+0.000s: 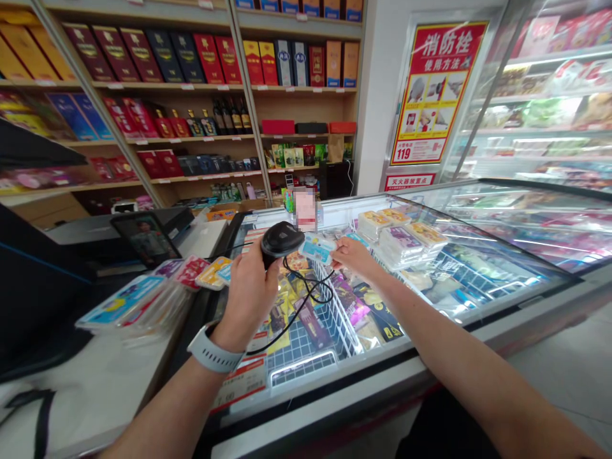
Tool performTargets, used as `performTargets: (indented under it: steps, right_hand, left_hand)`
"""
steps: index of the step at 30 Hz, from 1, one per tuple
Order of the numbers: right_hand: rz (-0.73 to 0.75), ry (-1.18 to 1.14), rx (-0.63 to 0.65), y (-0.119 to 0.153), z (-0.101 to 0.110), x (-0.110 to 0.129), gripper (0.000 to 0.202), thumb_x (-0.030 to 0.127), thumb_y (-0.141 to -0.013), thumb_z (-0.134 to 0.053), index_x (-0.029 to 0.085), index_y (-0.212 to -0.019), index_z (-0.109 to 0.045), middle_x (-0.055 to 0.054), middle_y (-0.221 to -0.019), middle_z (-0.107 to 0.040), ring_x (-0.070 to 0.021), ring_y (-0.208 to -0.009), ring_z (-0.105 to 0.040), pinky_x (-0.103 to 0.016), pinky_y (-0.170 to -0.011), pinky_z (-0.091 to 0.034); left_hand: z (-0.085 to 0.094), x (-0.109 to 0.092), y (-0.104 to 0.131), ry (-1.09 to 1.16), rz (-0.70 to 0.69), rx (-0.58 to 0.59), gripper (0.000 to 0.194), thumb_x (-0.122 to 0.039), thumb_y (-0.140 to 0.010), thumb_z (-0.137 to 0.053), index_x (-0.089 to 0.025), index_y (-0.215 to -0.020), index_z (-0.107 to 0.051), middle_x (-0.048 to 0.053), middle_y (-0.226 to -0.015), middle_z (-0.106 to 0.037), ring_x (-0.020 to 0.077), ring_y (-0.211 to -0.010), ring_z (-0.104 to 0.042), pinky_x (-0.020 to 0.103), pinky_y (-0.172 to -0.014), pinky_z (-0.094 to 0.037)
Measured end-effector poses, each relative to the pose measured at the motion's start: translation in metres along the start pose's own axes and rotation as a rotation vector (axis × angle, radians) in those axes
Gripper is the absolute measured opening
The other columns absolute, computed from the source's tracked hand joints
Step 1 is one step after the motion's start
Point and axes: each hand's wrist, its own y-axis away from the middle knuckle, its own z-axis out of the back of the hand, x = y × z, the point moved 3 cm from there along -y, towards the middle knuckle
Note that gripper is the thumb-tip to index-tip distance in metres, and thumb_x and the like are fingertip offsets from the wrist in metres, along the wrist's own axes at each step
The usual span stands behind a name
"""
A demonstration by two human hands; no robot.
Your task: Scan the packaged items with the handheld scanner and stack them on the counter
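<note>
My left hand (pixel 248 293), with a grey watch band on its wrist, is wrapped round a black handheld barcode scanner (pixel 281 240). The scanner's head points right, and its black cable (pixel 297 312) loops down over the freezer glass. In my right hand (pixel 356 257), a small flat pack (pixel 316 248) with a blue and white label is pinched by its right end. A printed barcode faces me on it, just right of the scanner and apart from it. Beyond my left hand lie a yellow pack (pixel 213 273) and a red pack (pixel 192 273).
A glass-topped chest freezer (pixel 306 376) with wire baskets spreads below my hands. Stacked flat packs (pixel 400 245) sit on it at right. More packs (pixel 125 303) lie on the left counter (pixel 115 382), near a propped phone (pixel 145 237). Shelves of boxes (pixel 182 86) stand behind.
</note>
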Motion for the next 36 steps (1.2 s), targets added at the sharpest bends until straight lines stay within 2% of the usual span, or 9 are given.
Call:
performTargets:
  steps: [4,10,14,25,36]
  right_hand:
    - [0.025,-0.094,-0.134,-0.007,0.006,-0.005,0.014,0.022,-0.075,-0.065,0.018,-0.079,-0.052,0.001,-0.062,-0.068,-0.0125,-0.055,-0.066,-0.027,-0.058,-0.059]
    - [0.118,-0.154,-0.207,-0.007,0.009,-0.003,0.021,0.033,-0.077,-0.065,0.020,-0.081,-0.050,0.003,-0.060,-0.066,-0.0134,-0.058,-0.068,-0.027,-0.059,-0.060]
    - [0.160,-0.167,-0.238,-0.007,0.010,-0.002,0.028,0.041,-0.077,-0.066,0.021,-0.083,-0.048,0.003,-0.063,-0.066,-0.0148,-0.062,-0.069,-0.029,-0.062,-0.061]
    - [0.159,-0.177,-0.234,-0.003,0.008,0.009,0.029,0.041,-0.075,-0.067,0.021,-0.083,-0.047,0.004,-0.064,-0.067,-0.0154,-0.066,-0.071,-0.030,-0.068,-0.061]
    - [0.175,-0.181,-0.243,-0.004,0.007,0.006,0.030,0.042,-0.075,-0.067,0.021,-0.083,-0.047,0.004,-0.063,-0.067,-0.0158,-0.066,-0.071,-0.030,-0.067,-0.061]
  left_hand:
    - [-0.002,0.001,0.001,-0.009,-0.018,0.003,0.043,-0.028,-0.088,-0.047,-0.014,-0.129,-0.047,0.015,-0.118,-0.065,0.0314,-0.113,-0.059,0.047,-0.097,-0.044]
    - [-0.003,-0.005,0.002,-0.020,-0.052,0.021,0.048,-0.026,-0.089,-0.047,-0.012,-0.135,-0.043,0.017,-0.124,-0.063,0.0313,-0.114,-0.058,0.049,-0.099,-0.042]
    - [-0.005,-0.010,0.003,-0.019,-0.042,0.063,0.048,-0.024,-0.089,-0.046,-0.011,-0.135,-0.043,0.016,-0.126,-0.062,0.0318,-0.118,-0.056,0.052,-0.106,-0.036]
    - [-0.013,-0.015,0.010,-0.034,-0.112,0.071,0.044,-0.027,-0.090,-0.046,-0.013,-0.132,-0.045,0.015,-0.128,-0.062,0.0302,-0.117,-0.058,0.051,-0.108,-0.033]
    - [-0.016,-0.012,0.011,-0.043,-0.120,0.086,0.047,-0.025,-0.090,-0.047,-0.013,-0.134,-0.042,0.015,-0.128,-0.061,0.0301,-0.119,-0.057,0.052,-0.109,-0.032]
